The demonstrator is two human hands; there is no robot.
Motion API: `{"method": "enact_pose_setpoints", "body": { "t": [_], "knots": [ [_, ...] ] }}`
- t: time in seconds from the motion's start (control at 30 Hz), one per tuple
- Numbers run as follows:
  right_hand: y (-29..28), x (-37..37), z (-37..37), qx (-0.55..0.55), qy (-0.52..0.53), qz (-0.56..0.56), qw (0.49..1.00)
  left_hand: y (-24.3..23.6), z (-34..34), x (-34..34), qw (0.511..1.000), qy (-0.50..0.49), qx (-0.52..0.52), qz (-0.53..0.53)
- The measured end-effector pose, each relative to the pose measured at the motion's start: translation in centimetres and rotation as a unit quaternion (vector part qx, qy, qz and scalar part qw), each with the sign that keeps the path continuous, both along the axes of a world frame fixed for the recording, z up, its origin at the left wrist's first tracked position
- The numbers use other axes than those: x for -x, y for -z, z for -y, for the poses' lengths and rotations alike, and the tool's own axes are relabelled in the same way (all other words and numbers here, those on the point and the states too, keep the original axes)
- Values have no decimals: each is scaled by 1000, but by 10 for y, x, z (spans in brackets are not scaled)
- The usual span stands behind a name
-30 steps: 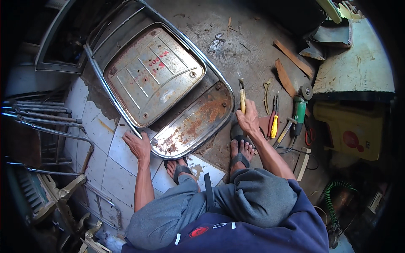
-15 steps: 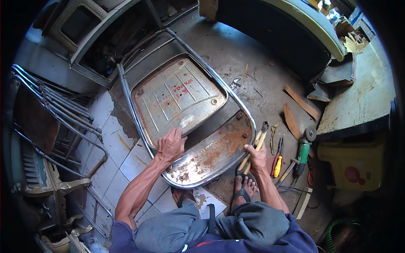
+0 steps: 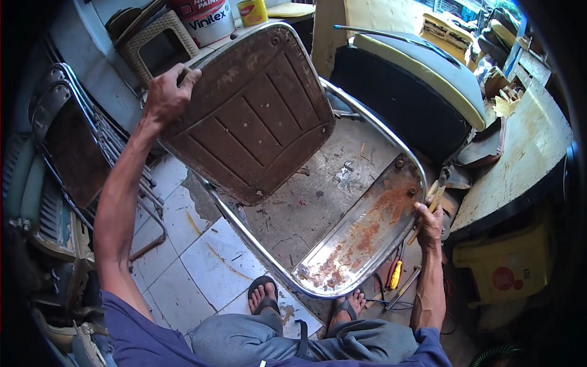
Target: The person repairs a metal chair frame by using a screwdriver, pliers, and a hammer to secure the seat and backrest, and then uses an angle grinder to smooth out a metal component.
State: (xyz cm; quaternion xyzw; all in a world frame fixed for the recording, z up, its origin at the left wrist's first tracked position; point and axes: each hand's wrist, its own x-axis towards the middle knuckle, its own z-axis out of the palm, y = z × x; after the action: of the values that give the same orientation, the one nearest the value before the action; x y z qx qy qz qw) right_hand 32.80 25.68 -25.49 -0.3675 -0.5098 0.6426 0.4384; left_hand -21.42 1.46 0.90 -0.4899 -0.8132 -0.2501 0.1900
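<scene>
My left hand [image 3: 168, 95] grips the edge of a metal chair seat panel [image 3: 254, 116], fingers closed over its rim. The panel is tilted up, with its brown, rusty, ribbed underside facing me. Below it stands the chrome tubular chair frame [image 3: 368, 116], whose curved back panel [image 3: 361, 235] is patched with rust at my end. On the frame's right side my right hand [image 3: 430, 223] is closed around yellow-handled pincers [image 3: 435, 199] and rests against the tube. The pincers' jaws are mostly hidden.
Folded metal chairs [image 3: 70, 144] lean at the left. A yellow screwdriver [image 3: 396, 275] and a hammer-like tool [image 3: 403, 287] lie near my right foot. A dark upholstered piece [image 3: 397, 92] stands at the far right, a yellow plastic stool-like item [image 3: 501, 263] nearer. A paint bucket [image 3: 205, 21] sits at the back.
My left hand has lifted the seat panel up and left, turning its rusty underside toward me. The frame and my right hand with the pincers have shifted right in view.
</scene>
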Motion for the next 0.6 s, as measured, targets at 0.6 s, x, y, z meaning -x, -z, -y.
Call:
{"method": "enact_pose_setpoints", "body": {
  "t": [0.6],
  "knots": [
    [-432, 70, -79, -239, -28, 217, 946, 54, -61, 96, 987, -108, 49, 106]
  ]
}}
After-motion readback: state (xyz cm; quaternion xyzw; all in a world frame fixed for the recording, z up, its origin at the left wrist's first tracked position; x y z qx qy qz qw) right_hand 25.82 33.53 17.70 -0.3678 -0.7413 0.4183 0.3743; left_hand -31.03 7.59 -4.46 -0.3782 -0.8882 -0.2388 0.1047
